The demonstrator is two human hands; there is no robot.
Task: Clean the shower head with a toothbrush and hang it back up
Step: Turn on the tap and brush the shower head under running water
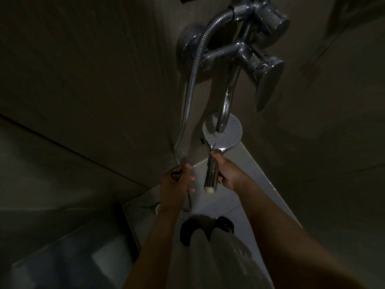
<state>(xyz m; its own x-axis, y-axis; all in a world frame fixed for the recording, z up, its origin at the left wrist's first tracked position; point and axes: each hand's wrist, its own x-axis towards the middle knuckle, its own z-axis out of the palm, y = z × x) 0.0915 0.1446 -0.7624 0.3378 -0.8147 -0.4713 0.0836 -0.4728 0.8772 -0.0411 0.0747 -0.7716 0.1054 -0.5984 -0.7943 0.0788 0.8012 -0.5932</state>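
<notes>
Separately, hands (177,188) (229,174) grip shower head (230,133) (right), hose (193,65) (left).

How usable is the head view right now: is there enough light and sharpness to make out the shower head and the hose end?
Head view: very dim, with the walls almost black; the shower head face, held in the right hand, still reads clearly; the hose smears into blur near the left hand; there are bright glints on the chrome tap; wide-angle bending shows towards the edges.

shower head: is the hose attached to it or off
Off: the shower head handle's bare white end shows below the right hand, while the hose nut sits apart in the left hand.
</notes>
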